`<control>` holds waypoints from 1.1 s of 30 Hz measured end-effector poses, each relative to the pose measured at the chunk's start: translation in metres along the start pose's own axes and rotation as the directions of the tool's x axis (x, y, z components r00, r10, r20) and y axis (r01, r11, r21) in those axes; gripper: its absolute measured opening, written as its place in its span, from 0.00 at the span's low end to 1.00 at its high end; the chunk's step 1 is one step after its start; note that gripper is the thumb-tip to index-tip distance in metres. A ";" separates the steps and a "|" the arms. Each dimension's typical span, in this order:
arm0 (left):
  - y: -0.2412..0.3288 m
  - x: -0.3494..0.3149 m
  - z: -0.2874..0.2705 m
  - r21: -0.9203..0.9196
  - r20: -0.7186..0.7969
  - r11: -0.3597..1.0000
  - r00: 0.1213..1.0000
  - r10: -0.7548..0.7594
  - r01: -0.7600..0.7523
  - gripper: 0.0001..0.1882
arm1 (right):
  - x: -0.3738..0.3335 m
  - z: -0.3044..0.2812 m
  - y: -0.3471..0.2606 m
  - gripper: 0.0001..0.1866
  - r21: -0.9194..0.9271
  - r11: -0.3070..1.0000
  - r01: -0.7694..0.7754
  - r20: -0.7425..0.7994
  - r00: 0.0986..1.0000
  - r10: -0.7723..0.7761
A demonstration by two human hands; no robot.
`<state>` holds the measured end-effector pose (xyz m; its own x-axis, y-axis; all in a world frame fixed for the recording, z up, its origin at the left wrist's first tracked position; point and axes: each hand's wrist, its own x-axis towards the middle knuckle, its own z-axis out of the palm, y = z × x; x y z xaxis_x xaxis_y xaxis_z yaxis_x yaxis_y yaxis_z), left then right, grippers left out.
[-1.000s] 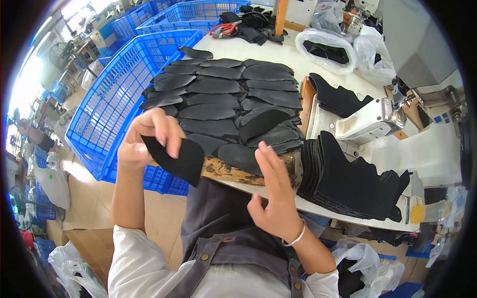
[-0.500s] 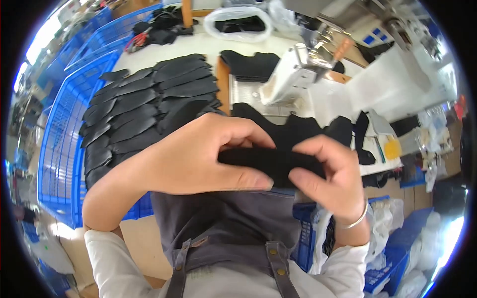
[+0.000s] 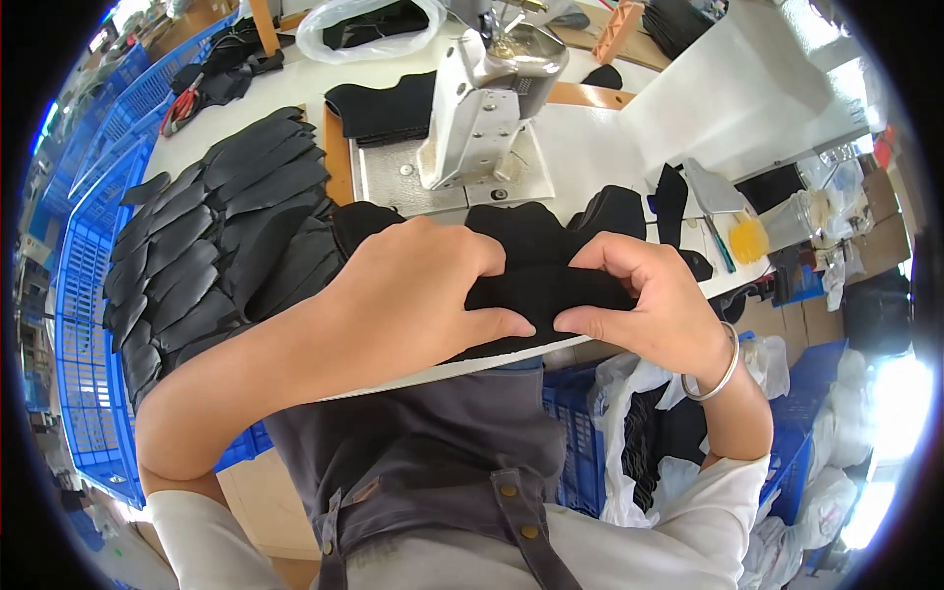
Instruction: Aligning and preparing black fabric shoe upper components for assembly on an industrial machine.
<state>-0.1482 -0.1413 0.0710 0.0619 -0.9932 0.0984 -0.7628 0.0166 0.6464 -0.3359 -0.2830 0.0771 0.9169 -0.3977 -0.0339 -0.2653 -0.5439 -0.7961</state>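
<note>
- the white worktable (image 3: 600,147) fills the upper middle of the view, its front edge running just under both hands.
- blue plastic crates (image 3: 84,324) line the far left side, below and beside the table.
- a broad spread of black fabric pieces (image 3: 211,231), overlapped like scales, covers the table's left part.
- a white sewing machine (image 3: 492,98) stands upright behind the hands, on a metal plate set in the table.
- the grey apron (image 3: 423,452) of the person fills the lower middle, with brown studs on its straps.
- the left hand (image 3: 418,295) is closed, thumb and fingers pinching the left end of a black fabric piece (image 3: 546,290).
- the right hand (image 3: 654,295) is closed too, gripping the right end of the same piece; thumbs nearly meet.
- that black fabric piece is held between both hands, just above the table's front edge, in front of the machine.
- a silver bangle (image 3: 716,369) circles the right wrist.
- red-handled scissors (image 3: 182,98) lie far back left.
</note>
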 end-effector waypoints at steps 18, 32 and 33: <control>0.003 0.000 0.002 0.074 -0.003 0.997 1.000 0.020 -0.019 0.23 | 0.001 0.000 0.007 0.18 -0.150 0.975 0.165 -0.021 0.985 -0.170; 0.008 -0.002 0.000 0.178 0.036 0.984 0.999 -0.023 0.017 0.22 | 0.010 0.004 0.000 0.24 -0.244 0.943 0.228 0.015 0.973 -0.231; 0.008 -0.003 -0.003 0.219 0.048 0.975 0.998 -0.041 0.029 0.22 | 0.013 0.004 -0.004 0.25 -0.311 0.932 0.186 0.048 0.982 -0.180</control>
<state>-0.1531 -0.1382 0.0781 0.0622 -0.9974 0.0359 -0.8831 -0.0382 0.4676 -0.3212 -0.2827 0.0774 0.9630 -0.2569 0.0811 -0.1690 -0.8106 -0.5607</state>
